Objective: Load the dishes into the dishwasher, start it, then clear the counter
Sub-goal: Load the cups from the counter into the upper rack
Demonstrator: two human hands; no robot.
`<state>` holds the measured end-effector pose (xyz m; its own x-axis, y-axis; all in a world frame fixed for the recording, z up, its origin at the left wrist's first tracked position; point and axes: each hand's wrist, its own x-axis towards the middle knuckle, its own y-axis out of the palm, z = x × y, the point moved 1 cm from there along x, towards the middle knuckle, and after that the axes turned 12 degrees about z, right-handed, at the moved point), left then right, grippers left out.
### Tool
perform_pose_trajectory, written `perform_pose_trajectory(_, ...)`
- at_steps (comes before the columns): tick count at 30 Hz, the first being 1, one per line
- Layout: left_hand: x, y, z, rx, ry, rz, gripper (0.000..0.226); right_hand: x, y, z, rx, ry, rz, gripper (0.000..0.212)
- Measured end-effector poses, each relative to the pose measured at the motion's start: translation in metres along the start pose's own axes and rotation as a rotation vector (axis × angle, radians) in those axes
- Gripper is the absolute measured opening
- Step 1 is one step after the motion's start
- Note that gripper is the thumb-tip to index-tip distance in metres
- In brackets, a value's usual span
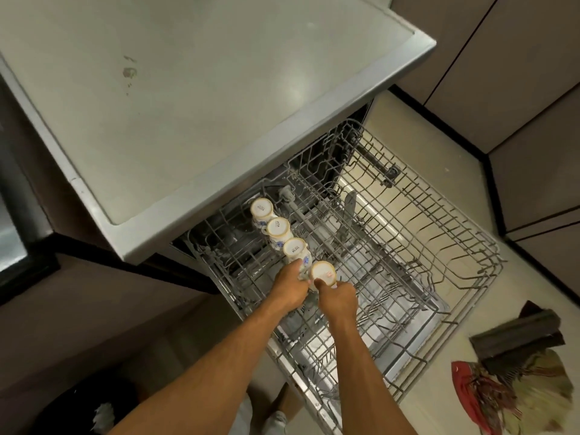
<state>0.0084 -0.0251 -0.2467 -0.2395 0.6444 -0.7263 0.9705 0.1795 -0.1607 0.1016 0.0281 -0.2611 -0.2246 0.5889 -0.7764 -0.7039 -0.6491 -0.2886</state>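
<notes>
Four cups (276, 227), two wire racks (417, 233), two hands (290, 288).

On my feed, a heap of rags (530, 403) lies on the pale floor (455, 189). A dark folded piece (518, 335) rests on the heap's upper edge, and a red cloth (464, 387) sticks out at its left side. Above the heap, grey-brown cabinets (518, 73) line the floor, with a black skirting (494, 189) at their foot. Far left of the heap, near the bottom of the view, I see a black mass (72, 406) with a white crumpled scrap (103, 414) on it; I cannot tell what either is. Left of the heap and higher, at the view's edge, stands a dark appliance (15, 221) with a shiny front.
</notes>
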Motion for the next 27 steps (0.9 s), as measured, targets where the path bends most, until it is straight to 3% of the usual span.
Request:
perform_pose_trajectory(4, -0.035, -0.010, -0.010, -0.042, 0.026, -0.038, 0.050, -0.037, -0.004, 0.015, 0.003, -0.061, 0.030, 0.031)
perform_pose_trajectory(8, -0.078, -0.025, -0.014, -0.052, 0.048, -0.101, 0.045, -0.084, 0.001, 0.036, -0.062, -0.146, 0.138, 0.006)
perform_pose_trajectory(20, -0.228, -0.119, 0.024, -0.246, 0.167, -0.497, 0.031, -0.199, 0.106, 0.098, -0.303, -0.490, 0.356, 0.017)
perform_pose_trajectory(27, -0.336, -0.187, 0.084, -0.301, 0.248, -0.728, 0.023, -0.270, 0.208, 0.112, -0.382, -0.639, 0.482, 0.008)
